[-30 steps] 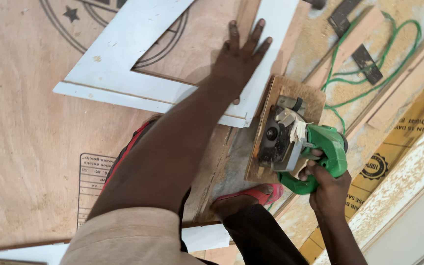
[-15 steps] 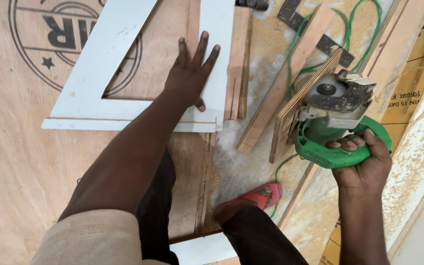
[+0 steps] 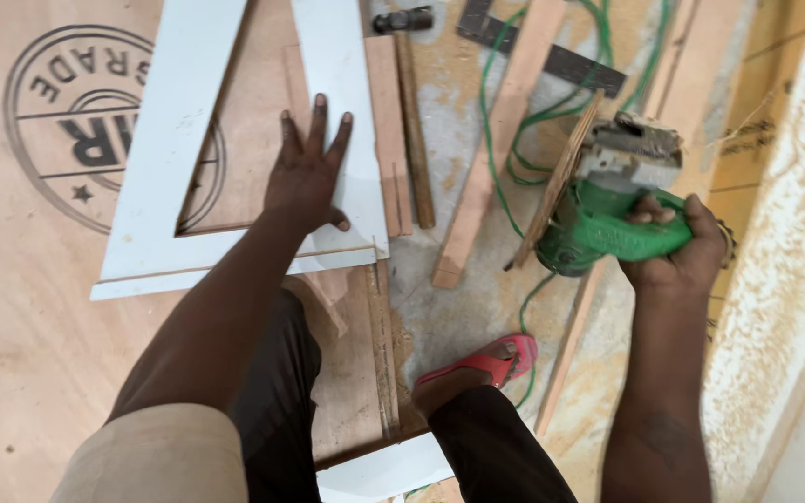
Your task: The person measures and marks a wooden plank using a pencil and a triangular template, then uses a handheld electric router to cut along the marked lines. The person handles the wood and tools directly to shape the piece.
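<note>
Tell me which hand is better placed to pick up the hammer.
Left. The left hand lies flat on the white board, empty and near the hammer; the right hand is full, holding the green saw.

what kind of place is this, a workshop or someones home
Most likely a carpentry work area on a floor: large plywood sheets, a green power saw in the right hand, a hammer, and sawdust about.

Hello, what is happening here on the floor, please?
A person crouches over a plywood sheet. The left hand lies flat on a white triangular cut-out board, pressing it down. The right hand holds a green circular saw lifted off the work, tilted, beside wooden strips. A hammer and green cable lie nearby.
</note>
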